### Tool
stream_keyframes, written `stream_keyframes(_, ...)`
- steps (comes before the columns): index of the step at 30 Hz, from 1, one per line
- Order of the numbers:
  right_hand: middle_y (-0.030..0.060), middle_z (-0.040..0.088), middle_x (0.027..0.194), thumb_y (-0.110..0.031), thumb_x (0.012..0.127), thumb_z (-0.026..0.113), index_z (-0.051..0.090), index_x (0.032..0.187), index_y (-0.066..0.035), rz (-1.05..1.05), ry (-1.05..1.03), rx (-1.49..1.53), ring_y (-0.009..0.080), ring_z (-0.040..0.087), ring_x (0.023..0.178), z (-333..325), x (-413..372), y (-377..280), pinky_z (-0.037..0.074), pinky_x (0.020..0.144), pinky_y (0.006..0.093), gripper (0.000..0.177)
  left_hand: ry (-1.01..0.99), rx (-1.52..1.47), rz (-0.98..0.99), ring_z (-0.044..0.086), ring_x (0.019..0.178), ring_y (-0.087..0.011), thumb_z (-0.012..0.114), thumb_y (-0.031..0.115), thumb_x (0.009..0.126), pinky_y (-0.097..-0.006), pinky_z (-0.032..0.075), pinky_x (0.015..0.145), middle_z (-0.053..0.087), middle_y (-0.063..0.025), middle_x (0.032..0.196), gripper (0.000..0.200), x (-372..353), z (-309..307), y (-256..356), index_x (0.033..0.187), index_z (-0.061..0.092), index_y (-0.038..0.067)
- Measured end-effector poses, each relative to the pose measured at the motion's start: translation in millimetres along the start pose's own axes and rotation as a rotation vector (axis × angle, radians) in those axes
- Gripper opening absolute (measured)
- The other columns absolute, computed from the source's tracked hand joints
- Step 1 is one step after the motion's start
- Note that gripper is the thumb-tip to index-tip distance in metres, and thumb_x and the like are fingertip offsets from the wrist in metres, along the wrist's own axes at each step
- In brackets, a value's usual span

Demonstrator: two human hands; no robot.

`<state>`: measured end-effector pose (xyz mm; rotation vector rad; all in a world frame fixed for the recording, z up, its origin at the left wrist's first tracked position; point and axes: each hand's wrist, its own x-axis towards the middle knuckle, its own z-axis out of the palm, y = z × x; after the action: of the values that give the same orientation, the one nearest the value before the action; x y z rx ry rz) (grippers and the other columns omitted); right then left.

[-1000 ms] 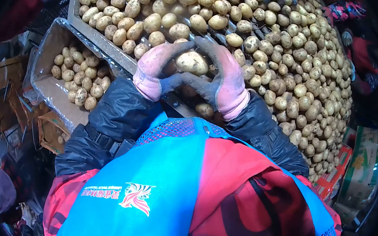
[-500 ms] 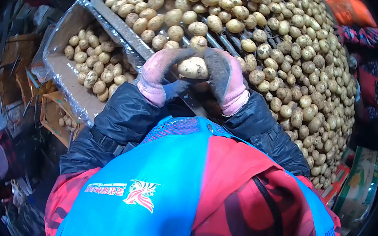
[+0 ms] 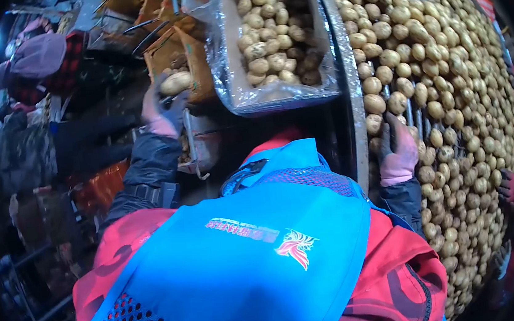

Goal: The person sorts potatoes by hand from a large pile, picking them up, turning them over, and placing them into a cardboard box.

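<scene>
My left hand [image 3: 164, 110], in a pink glove with a dark grey palm, reaches out to the left with a large pale potato [image 3: 176, 83] in its fingers. The potato is just in front of an orange-brown box [image 3: 194, 58]. On the other side, my gloved right hand [image 3: 399, 150] rests at the near edge of the potato heap [image 3: 454, 92], beside the metal rim [image 3: 352, 83]. Its fingers point forward with the thumb apart, and it appears to hold nothing. Some potatoes lie right by its fingertips.
Between my hands stands a plastic-lined carton [image 3: 276, 104] with potatoes in it. A small white container [image 3: 206, 150] is below my left hand. At far left is a person in a cap [image 3: 40, 56]. Another person's gloved hand [image 3: 510, 185] touches the heap's right side.
My view has turned left. The potato, earlier between both hands over the rim, is now out to the left in my left hand. My right hand has come away from it.
</scene>
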<state>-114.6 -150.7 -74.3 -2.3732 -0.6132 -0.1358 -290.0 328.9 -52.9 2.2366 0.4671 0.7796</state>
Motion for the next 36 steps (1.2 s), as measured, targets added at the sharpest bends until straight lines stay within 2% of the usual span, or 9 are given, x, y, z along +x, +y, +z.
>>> stream_keyframes(6,0.0198,0.07,0.112,-0.017,0.099,0.059,0.066,0.123,-0.003,0.045,-0.084,-0.054,0.0343,0.066,0.108,-5.4,-1.5,-6.3,0.05,0.095,0.0404,0.029,0.291,0.162,-0.447,0.059,0.12,-0.0217,0.068,-0.006,0.088,-0.0345,0.044,0.108,0.06,-0.0153,0.13,0.054,-83.3,-89.3,-59.2,0.138,0.05,0.0)
stream_keyframes(8,0.0216,0.07,0.109,-0.019,0.096,0.059,0.066,0.121,-0.001,0.052,-0.113,0.066,0.0378,0.066,0.105,-12.2,0.3,-15.9,0.05,0.093,0.0439,0.031,-0.124,0.781,-0.639,0.054,0.126,-0.0426,0.075,0.033,0.086,-0.0451,0.043,0.109,0.053,-0.0273,0.14,0.069,-97.0,-97.3,-85.8,0.144,0.048,0.006)
stream_keyframes(10,0.024,0.068,0.106,-0.025,0.092,0.062,0.066,0.116,0.0,0.05,-0.129,0.024,0.042,0.065,0.102,-13.8,-7.3,-17.4,0.05,0.093,0.0476,0.034,-0.118,0.998,-0.506,0.055,0.126,-0.0403,0.076,0.036,0.084,-0.0451,0.042,0.11,0.057,-0.0275,0.135,0.074,-82.6,-54.9,-59.4,0.146,0.046,0.007)
stream_keyframes(12,0.0249,0.066,0.113,-0.026,0.088,0.065,0.063,0.121,-0.001,0.05,-0.167,0.066,0.0425,0.063,0.108,-22.6,-15.0,-32.7,0.048,0.095,0.0488,0.041,-0.052,0.359,-0.27,0.055,0.125,-0.0391,0.071,0.023,0.088,-0.0432,0.042,0.109,0.055,-0.0274,0.135,0.067,-64.8,-29.4,-123.9,0.147,0.045,0.006)
stream_keyframes(13,0.0244,0.063,0.12,-0.027,0.087,0.065,0.06,0.125,-0.002,0.08,-0.235,-0.014,0.0417,0.06,0.113,-23.6,-23.1,-33.9,0.046,0.098,0.0497,0.046,-0.094,0.56,-0.094,0.055,0.124,-0.0377,0.072,0.015,0.087,-0.0427,0.042,0.107,0.056,-0.0272,0.132,0.064,-37.6,18.4,-28.6,0.145,0.047,0.005)
stream_keyframes(19,0.0196,0.059,0.113,-0.028,0.083,0.067,0.06,0.117,-0.002,0.018,0.021,-0.112,0.0387,0.057,0.104,-64.0,-67.4,-51.7,0.044,0.093,0.0498,0.044,-0.586,0.07,0.512,0.054,0.124,-0.041,0.074,0.022,0.083,-0.0473,0.041,0.107,0.056,-0.0235,0.135,0.063,42.7,158.4,130.8,0.139,0.052,0.004)
stream_keyframes(24,0.0215,0.054,0.125,-0.034,0.077,0.073,0.057,0.125,-0.004,0.355,-0.06,-0.246,0.0407,0.053,0.111,-93.8,-127.2,-59.8,0.04,0.101,0.0526,0.059,-0.919,-0.06,0.943,0.048,0.129,-0.0386,0.073,0.03,0.082,-0.05,0.035,0.111,0.053,-0.0193,0.137,0.067,24.4,233.3,216.1,0.141,0.051,0.006)
stream_keyframes(30,0.0263,0.041,0.144,-0.046,0.062,0.085,0.055,0.135,-0.008,0.397,-0.157,-0.426,0.046,0.04,0.131,-67.6,-124.1,-47.9,0.034,0.106,0.058,0.088,-1.059,0.14,0.889,0.041,0.135,-0.0381,0.068,0.04,0.086,-0.0614,0.024,0.114,0.048,-0.0175,0.142,0.066,2.5,266.1,223.1,0.142,0.048,0.009)
stream_keyframes(36,0.0217,0.044,0.143,-0.032,0.074,0.076,0.047,0.142,-0.007,0.173,-0.229,-0.689,0.0411,0.038,0.137,-19.6,-53.3,-22.9,0.03,0.11,0.0566,0.078,-1.074,0.32,0.987,0.034,0.142,-0.0379,0.061,0.043,0.09,-0.0647,0.019,0.114,0.043,-0.0162,0.149,0.065,16.3,289.1,226.2,0.147,0.045,0.015)
